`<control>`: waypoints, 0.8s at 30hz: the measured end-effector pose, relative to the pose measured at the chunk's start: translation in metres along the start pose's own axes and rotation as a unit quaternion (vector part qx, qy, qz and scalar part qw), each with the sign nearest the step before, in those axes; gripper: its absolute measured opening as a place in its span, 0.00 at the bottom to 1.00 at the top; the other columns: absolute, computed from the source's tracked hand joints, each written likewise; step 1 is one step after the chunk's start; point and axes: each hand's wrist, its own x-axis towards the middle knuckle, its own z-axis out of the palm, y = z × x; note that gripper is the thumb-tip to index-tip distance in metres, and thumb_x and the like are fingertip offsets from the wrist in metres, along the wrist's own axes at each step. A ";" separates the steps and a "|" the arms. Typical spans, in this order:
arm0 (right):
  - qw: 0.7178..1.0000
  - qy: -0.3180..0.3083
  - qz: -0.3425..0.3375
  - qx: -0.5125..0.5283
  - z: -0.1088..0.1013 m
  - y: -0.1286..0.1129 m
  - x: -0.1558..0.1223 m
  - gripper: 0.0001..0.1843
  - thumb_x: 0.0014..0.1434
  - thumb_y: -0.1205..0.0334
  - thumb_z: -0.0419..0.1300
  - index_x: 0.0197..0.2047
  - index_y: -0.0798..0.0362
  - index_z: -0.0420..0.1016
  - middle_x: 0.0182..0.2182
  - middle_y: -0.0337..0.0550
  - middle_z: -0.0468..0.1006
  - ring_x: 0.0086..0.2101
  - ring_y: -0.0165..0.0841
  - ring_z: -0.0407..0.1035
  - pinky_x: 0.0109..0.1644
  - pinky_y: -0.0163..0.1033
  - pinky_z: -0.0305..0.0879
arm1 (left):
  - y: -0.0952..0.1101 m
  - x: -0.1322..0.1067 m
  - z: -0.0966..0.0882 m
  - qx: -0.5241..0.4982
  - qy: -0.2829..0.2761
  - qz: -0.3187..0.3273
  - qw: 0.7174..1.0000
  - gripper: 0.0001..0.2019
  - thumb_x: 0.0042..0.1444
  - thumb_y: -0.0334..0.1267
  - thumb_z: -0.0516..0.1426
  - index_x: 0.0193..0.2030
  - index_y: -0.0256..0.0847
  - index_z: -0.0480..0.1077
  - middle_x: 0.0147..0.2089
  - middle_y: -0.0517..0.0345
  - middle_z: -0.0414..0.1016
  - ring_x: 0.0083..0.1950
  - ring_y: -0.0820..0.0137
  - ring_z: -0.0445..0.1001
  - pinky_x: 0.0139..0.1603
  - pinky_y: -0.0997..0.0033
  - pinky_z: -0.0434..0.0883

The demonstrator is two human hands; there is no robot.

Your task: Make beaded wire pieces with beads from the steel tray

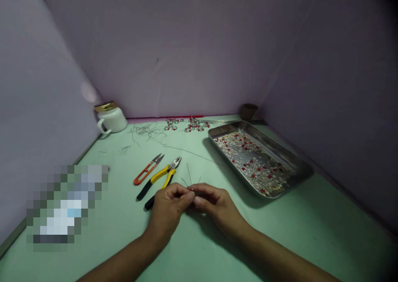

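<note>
My left hand (170,205) and my right hand (216,203) meet at the fingertips over the green tabletop. Between both pinches is thin wire (189,174), its ends sticking up past the fingers. A tiny shiny spot, perhaps a bead, shows at the fingertips; the rest of the held piece is hidden. Just beyond my left hand lie yellow-and-black pliers (168,171), one handle partly covered by that hand. Beside the pliers rest orange thread snips (145,175). To the right of my right hand stands a metal tray (245,182) of clear, gold and red beads.
Loose wire pieces (147,132) lie in a tangle at the back. Near them sit red-and-clear beaded wire pieces (195,125). A white mug (113,118) with a gold lid stands back left, a brown cup (248,111) back right. A blurred-out object (68,209) lies left.
</note>
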 end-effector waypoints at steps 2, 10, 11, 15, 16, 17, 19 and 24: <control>1.000 0.002 0.011 0.013 0.000 0.000 -0.001 0.16 0.42 0.58 0.70 0.35 0.55 0.79 0.29 0.45 0.77 0.28 0.32 0.69 0.36 0.43 0.67 | -0.001 0.000 0.001 -0.008 -0.008 -0.003 1.000 0.07 0.40 0.35 0.60 0.19 0.36 0.68 0.15 0.62 0.69 0.20 0.75 0.67 0.22 0.77 0.63; 0.999 -0.003 0.050 -0.002 -0.003 0.003 -0.002 0.14 0.46 0.57 0.68 0.35 0.56 0.79 0.24 0.45 0.77 0.27 0.34 0.69 0.37 0.42 0.65 | -0.003 -0.001 -0.001 -0.091 -0.033 -0.002 0.995 0.12 0.41 0.42 0.61 0.22 0.37 0.64 0.15 0.64 0.67 0.17 0.77 0.64 0.22 0.76 0.62; 0.999 -0.002 0.050 -0.007 -0.004 0.003 -0.002 0.14 0.46 0.57 0.67 0.35 0.56 0.79 0.24 0.45 0.77 0.27 0.35 0.69 0.37 0.43 0.65 | -0.002 -0.001 -0.002 -0.102 -0.031 -0.006 0.994 0.12 0.41 0.42 0.61 0.23 0.38 0.63 0.14 0.66 0.65 0.16 0.79 0.62 0.20 0.77 0.61; 0.997 -0.004 0.061 -0.036 -0.007 0.005 -0.002 0.13 0.48 0.55 0.66 0.35 0.54 0.79 0.24 0.46 0.77 0.28 0.36 0.69 0.37 0.44 0.64 | 0.000 0.001 -0.004 -0.102 -0.018 -0.014 0.994 0.10 0.43 0.40 0.60 0.26 0.37 0.66 0.13 0.70 0.59 0.15 0.81 0.56 0.17 0.79 0.55; 0.997 -0.008 0.067 -0.046 -0.007 0.005 -0.002 0.13 0.48 0.55 0.66 0.35 0.54 0.79 0.24 0.46 0.77 0.28 0.36 0.69 0.37 0.44 0.63 | 0.000 0.001 -0.005 -0.095 -0.014 -0.012 0.995 0.09 0.43 0.39 0.60 0.26 0.36 0.67 0.13 0.70 0.59 0.15 0.81 0.56 0.17 0.79 0.55; 0.996 -0.008 0.071 -0.052 -0.006 0.004 -0.002 0.13 0.48 0.55 0.66 0.35 0.53 0.79 0.25 0.46 0.77 0.29 0.37 0.69 0.37 0.44 0.63 | 0.001 0.001 -0.005 -0.090 -0.010 -0.009 0.996 0.08 0.43 0.38 0.60 0.27 0.36 0.68 0.14 0.69 0.60 0.16 0.80 0.57 0.17 0.79 0.56; 0.996 0.008 0.071 -0.057 -0.005 0.003 -0.003 0.13 0.46 0.54 0.67 0.35 0.52 0.79 0.25 0.45 0.77 0.29 0.37 0.69 0.38 0.44 0.63 | 0.003 0.002 -0.006 -0.086 -0.003 -0.009 0.996 0.05 0.44 0.36 0.59 0.27 0.36 0.70 0.15 0.67 0.62 0.16 0.79 0.60 0.18 0.78 0.57; 0.995 0.035 0.064 -0.066 0.000 0.002 -0.005 0.11 0.46 0.55 0.66 0.33 0.51 0.80 0.24 0.45 0.77 0.29 0.37 0.69 0.39 0.43 0.62 | 0.011 0.001 -0.005 -0.107 -0.009 -0.043 0.993 0.01 0.44 0.31 0.58 0.24 0.37 0.69 0.14 0.67 0.64 0.15 0.78 0.63 0.17 0.78 0.59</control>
